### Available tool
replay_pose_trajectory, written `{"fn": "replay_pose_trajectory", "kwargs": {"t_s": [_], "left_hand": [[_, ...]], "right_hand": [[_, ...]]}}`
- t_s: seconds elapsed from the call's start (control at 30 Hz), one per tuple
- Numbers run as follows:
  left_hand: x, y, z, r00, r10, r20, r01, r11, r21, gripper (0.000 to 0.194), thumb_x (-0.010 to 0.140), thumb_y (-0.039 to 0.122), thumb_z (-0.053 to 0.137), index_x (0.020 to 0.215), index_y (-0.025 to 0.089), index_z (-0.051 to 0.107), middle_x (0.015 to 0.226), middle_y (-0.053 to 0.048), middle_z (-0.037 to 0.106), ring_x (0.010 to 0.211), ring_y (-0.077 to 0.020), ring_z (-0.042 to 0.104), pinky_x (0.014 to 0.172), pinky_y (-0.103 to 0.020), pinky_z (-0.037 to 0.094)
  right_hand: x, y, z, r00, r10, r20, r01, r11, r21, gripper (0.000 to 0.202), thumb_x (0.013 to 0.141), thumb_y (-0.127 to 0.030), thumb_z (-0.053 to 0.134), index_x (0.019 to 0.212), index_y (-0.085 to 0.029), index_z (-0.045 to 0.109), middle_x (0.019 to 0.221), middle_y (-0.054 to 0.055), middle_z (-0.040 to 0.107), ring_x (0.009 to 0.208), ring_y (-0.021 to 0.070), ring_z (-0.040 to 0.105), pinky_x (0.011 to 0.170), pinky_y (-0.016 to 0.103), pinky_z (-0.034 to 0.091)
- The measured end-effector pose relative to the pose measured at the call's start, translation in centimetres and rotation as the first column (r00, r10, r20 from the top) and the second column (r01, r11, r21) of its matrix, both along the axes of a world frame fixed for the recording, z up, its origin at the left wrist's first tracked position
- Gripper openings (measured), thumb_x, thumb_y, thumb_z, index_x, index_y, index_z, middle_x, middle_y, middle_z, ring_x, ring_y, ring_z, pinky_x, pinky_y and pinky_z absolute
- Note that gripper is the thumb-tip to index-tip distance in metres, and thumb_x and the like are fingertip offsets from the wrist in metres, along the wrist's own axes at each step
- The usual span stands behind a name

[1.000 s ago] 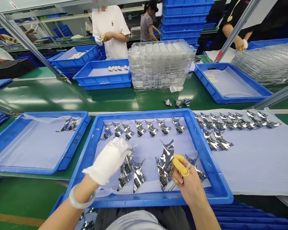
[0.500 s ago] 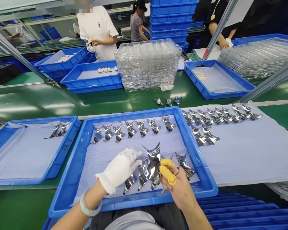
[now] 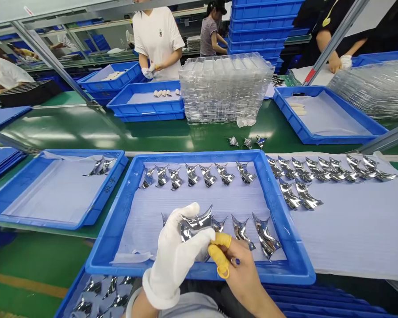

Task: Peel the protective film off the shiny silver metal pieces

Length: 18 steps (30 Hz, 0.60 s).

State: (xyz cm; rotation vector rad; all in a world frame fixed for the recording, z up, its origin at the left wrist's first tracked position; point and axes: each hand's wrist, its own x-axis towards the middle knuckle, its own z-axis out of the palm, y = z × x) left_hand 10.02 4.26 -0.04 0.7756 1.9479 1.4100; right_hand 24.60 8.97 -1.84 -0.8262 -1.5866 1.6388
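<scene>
My left hand (image 3: 172, 260), in a white glove, is closed around a shiny chrome star-like part (image 3: 197, 224) above the blue tray (image 3: 199, 272). My right hand (image 3: 243, 269) wears yellow finger cots on its thumb and forefinger. Those fingertips are pinched together beside the left thumb, at the part's right side; whether they touch the part is hidden. A pen-like stick (image 3: 235, 261) with a blue end pokes out from the right hand's grip. Similar chrome parts (image 3: 240, 229) lie on white paper in the tray, in a back row and a front row partly covered by my hands.
More chrome parts (image 3: 303, 194) lie on white paper right of the tray. Another blue tray (image 3: 119, 170) stands left, and a lower one (image 3: 71, 289) holds several parts. Behind are stacked clear plastic trays (image 3: 225, 88) and blue trays (image 3: 331, 115). Co-workers (image 3: 159, 39) stand across the bench.
My left hand has moved from beside the chrome part to grip it. The right fingers have shifted to its near edge, and the part is tilted. The view has turned left.
</scene>
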Motion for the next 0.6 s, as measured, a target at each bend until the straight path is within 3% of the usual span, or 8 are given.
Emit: {"fn": "replay_pose_trajectory", "kwargs": {"t_s": [0.1, 0.27, 0.4, 0.6], "left_hand": [[-0.4, -0.7, 0.6, 0.999, 0.039, -0.019, -0.038, 0.996, 0.076, 0.036, 0.085, 0.052, 0.075, 0.103, 0.021, 0.078, 0.109, -0.008, 0.080, 0.104, -0.0250, 0.074, 0.093, -0.035, 0.060], [-1.5, -2.0, 1.0, 0.997, 0.025, -0.076, -0.009, 0.979, 0.206, 0.035, 0.102, 0.047, 0.054, 0.108, 0.026, 0.081, 0.113, -0.003, 0.081, 0.106, -0.0205, 0.075, 0.096, -0.028, 0.059], [-1.3, -2.6, 0.8, 0.997, 0.052, -0.064, -0.035, 0.970, 0.239, 0.032, 0.102, 0.045, 0.055, 0.113, 0.028, 0.080, 0.115, -0.001, 0.081, 0.107, -0.0191, 0.075, 0.095, -0.025, 0.059], [-0.4, -2.7, 0.8, 0.994, 0.081, -0.073, -0.060, 0.964, 0.260, 0.020, 0.097, 0.038, 0.065, 0.104, 0.029, 0.082, 0.103, -0.001, 0.081, 0.093, -0.0152, 0.075, 0.087, -0.022, 0.060]], "right_hand": [[0.2, -0.2, 0.4, 1.000, -0.026, 0.007, 0.023, 0.961, 0.275, 0.016, 0.095, -0.017, 0.063, 0.085, -0.023, 0.073, 0.066, 0.000, 0.065, 0.055, 0.0140, 0.052, 0.053, 0.024, 0.045], [0.8, -0.2, 1.0, 0.998, -0.057, -0.022, 0.059, 0.803, 0.593, 0.029, 0.093, -0.006, 0.057, 0.110, -0.026, 0.070, 0.079, 0.006, 0.076, 0.065, 0.0201, 0.071, 0.062, 0.027, 0.059], [0.9, -0.4, 0.8, 0.996, -0.084, 0.001, 0.061, 0.732, 0.679, 0.031, 0.095, -0.007, 0.054, 0.118, -0.024, 0.067, 0.088, 0.010, 0.080, 0.069, 0.0220, 0.076, 0.065, 0.028, 0.062], [0.5, -0.1, 0.9, 0.995, -0.102, 0.002, 0.071, 0.698, 0.712, 0.028, 0.099, -0.009, 0.052, 0.120, -0.022, 0.066, 0.089, 0.010, 0.079, 0.074, 0.0210, 0.076, 0.068, 0.027, 0.062]]}}
